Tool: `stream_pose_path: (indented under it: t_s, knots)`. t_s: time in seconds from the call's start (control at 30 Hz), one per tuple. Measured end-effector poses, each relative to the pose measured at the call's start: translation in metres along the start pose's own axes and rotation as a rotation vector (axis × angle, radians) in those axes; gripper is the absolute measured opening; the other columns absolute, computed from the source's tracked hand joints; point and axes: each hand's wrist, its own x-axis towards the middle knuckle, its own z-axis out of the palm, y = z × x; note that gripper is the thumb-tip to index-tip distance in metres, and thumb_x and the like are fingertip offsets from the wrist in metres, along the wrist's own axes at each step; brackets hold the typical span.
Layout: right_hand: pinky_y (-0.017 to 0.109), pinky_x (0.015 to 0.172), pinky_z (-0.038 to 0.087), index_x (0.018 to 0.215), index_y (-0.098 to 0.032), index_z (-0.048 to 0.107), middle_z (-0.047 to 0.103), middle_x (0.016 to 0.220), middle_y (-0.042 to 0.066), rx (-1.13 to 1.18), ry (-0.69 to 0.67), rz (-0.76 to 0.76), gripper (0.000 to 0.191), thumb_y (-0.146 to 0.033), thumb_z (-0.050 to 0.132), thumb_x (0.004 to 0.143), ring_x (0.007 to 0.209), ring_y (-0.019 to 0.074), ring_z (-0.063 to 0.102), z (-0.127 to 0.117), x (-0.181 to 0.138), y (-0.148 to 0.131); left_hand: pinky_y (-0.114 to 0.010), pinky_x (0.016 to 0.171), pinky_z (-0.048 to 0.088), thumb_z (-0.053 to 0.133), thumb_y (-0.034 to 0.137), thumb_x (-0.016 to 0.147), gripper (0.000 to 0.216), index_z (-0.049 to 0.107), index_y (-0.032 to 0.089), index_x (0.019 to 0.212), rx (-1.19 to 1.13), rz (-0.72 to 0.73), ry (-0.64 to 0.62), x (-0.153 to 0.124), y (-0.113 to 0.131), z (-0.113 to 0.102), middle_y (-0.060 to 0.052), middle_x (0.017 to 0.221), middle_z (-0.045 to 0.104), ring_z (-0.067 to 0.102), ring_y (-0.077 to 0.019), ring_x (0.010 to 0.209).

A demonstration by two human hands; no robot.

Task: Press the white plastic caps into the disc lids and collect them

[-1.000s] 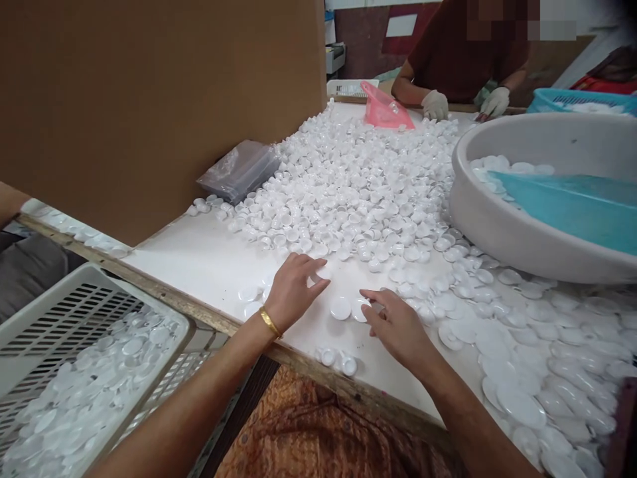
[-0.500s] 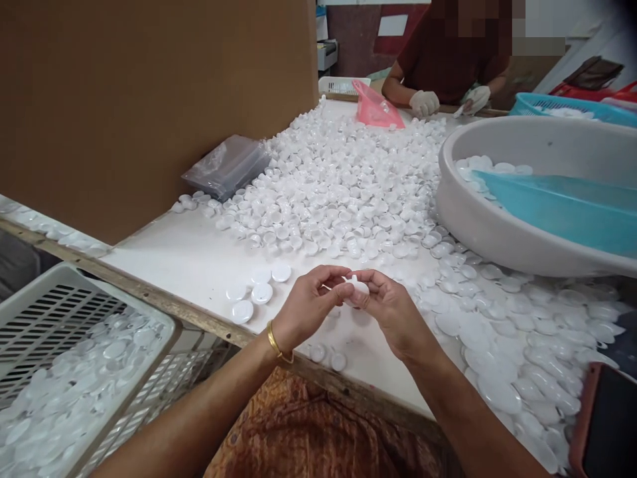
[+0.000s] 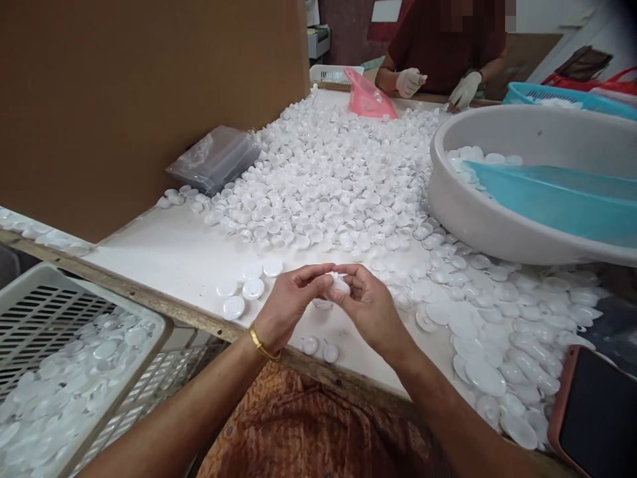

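I have both hands together just above the near edge of the table (image 3: pixel 184 255). My left hand (image 3: pixel 288 302) and my right hand (image 3: pixel 368 309) meet fingertip to fingertip, and both are pinched on one small white cap (image 3: pixel 340 285), held in the air between them, clear of the surface. A gold bangle (image 3: pixel 261 345) sits on the left wrist.

Just left of the left hand, four round lids (image 3: pixel 249 289) lie in a loose cluster on the bare table. Below the hands, two small caps (image 3: pixel 318 348) sit right at the wooden edge. Beyond the hands a large heap of caps (image 3: pixel 338 186) covers the middle of the table, and to the right a spread of wider flat lids (image 3: pixel 497 332) runs toward a phone (image 3: pixel 592 415) at the corner.

A grey basin (image 3: pixel 478 212) stands on the right with a blue scoop (image 3: pixel 557 199) and some lids inside. At my lower left a slotted basket (image 3: pixel 60 305) holds more lids. A cardboard wall (image 3: pixel 149 99) closes the left side, with a stack of clear bags (image 3: pixel 213 159) at its foot. At the far end another person's gloved hands (image 3: pixel 411 81) work beside a pink scoop (image 3: pixel 368 96).
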Motion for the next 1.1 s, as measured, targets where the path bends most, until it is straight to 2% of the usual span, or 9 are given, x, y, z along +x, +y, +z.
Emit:
stream_pose_path:
  t_s: [0.1, 0.23, 0.4, 0.57, 0.73, 0.8, 0.9, 1.0, 1.1]
  knots:
    - [0.026, 0.064, 0.049, 0.101, -0.022, 0.051, 0.059, 0.079, -0.002, 0.001, -0.016, 0.032, 0.038, -0.029, 0.070, 0.070, 0.072, 0.0133, 0.059, 0.007, -0.004, 0.000, -0.029, 0.076, 0.044, 0.068, 0.038, 0.071, 0.040, 0.065, 0.017, 0.105, 0.197, 0.005, 0.023, -0.011, 0.003, -0.014, -0.006, 0.095, 0.065, 0.056, -0.0168, 0.086]
    - [0.026, 0.066, 0.050, 0.087, -0.020, 0.053, 0.063, 0.083, 0.000, -0.080, -0.102, 0.023, 0.023, -0.030, 0.067, 0.072, 0.076, 0.0147, 0.062, 0.009, -0.013, -0.009, -0.025, 0.067, 0.044, 0.067, 0.034, 0.070, 0.025, 0.065, 0.015, 0.087, 0.397, 0.102, -0.041, -0.025, 0.009, -0.019, -0.003, 0.084, 0.060, 0.054, -0.0138, 0.076]
    - [0.024, 0.061, 0.048, 0.086, -0.020, 0.054, 0.063, 0.076, -0.002, -0.295, -0.134, -0.045, 0.020, -0.032, 0.065, 0.075, 0.069, 0.0132, 0.061, 0.002, -0.027, -0.017, -0.022, 0.059, 0.042, 0.062, 0.028, 0.074, 0.014, 0.058, 0.015, 0.073, 0.408, 0.117, -0.070, -0.037, 0.008, -0.009, 0.001, 0.072, 0.055, 0.051, -0.0099, 0.065]
    - [0.025, 0.058, 0.044, 0.087, -0.020, 0.054, 0.061, 0.075, -0.002, -0.449, -0.126, -0.056, 0.016, -0.033, 0.060, 0.079, 0.065, 0.0131, 0.057, 0.005, -0.037, -0.009, -0.022, 0.060, 0.041, 0.061, 0.032, 0.075, 0.016, 0.059, 0.016, 0.076, 0.492, 0.163, 0.009, -0.047, -0.005, -0.002, 0.001, 0.072, 0.054, 0.051, -0.0108, 0.067]
    - [0.026, 0.065, 0.049, 0.100, -0.019, 0.053, 0.063, 0.089, 0.002, -0.448, -0.196, -0.076, 0.023, -0.030, 0.059, 0.081, 0.076, 0.0147, 0.060, 0.012, -0.034, -0.006, -0.023, 0.057, 0.042, 0.061, 0.036, 0.074, 0.020, 0.060, 0.016, 0.074, 0.528, 0.037, -0.046, -0.044, -0.006, -0.021, 0.000, 0.072, 0.058, 0.054, -0.0115, 0.063]
    - [0.027, 0.068, 0.051, 0.119, -0.021, 0.046, 0.060, 0.108, 0.005, -0.513, -0.210, -0.141, 0.042, -0.029, 0.061, 0.080, 0.086, 0.0162, 0.061, 0.006, -0.029, -0.007, -0.024, 0.056, 0.041, 0.059, 0.039, 0.074, 0.024, 0.062, 0.017, 0.084, 0.666, 0.012, -0.021, -0.039, -0.003, -0.038, 0.000, 0.074, 0.060, 0.055, -0.0124, 0.062]
    - [0.037, 0.078, 0.051, 0.129, -0.021, 0.040, 0.053, 0.122, 0.009, -0.836, -0.067, -0.251, 0.059, -0.024, 0.065, 0.076, 0.101, 0.0238, 0.055, -0.010, -0.021, -0.005, -0.026, 0.058, 0.039, 0.058, 0.040, 0.075, 0.032, 0.060, 0.021, 0.101, 1.042, 0.032, 0.068, -0.034, 0.000, -0.065, 0.002, 0.072, 0.062, 0.056, -0.0147, 0.064]
    - [0.045, 0.083, 0.048, 0.121, -0.017, 0.051, 0.055, 0.118, 0.012, -1.126, -0.020, -0.268, 0.053, -0.020, 0.070, 0.071, 0.109, 0.0310, 0.049, -0.019, -0.016, 0.002, -0.027, 0.062, 0.040, 0.050, 0.039, 0.081, 0.024, 0.063, 0.022, 0.090, 1.318, 0.042, 0.018, -0.034, 0.001, -0.082, 0.000, 0.077, 0.063, 0.058, -0.0164, 0.070]
    - [0.044, 0.081, 0.049, 0.112, -0.013, 0.057, 0.056, 0.111, 0.015, -1.178, -0.052, -0.281, 0.041, -0.018, 0.068, 0.073, 0.104, 0.0305, 0.050, -0.011, -0.010, 0.011, -0.029, 0.064, 0.042, 0.042, 0.036, 0.086, 0.028, 0.066, 0.021, 0.090, 1.528, 0.168, 0.083, -0.036, -0.001, -0.086, -0.004, 0.087, 0.061, 0.058, -0.0189, 0.077]
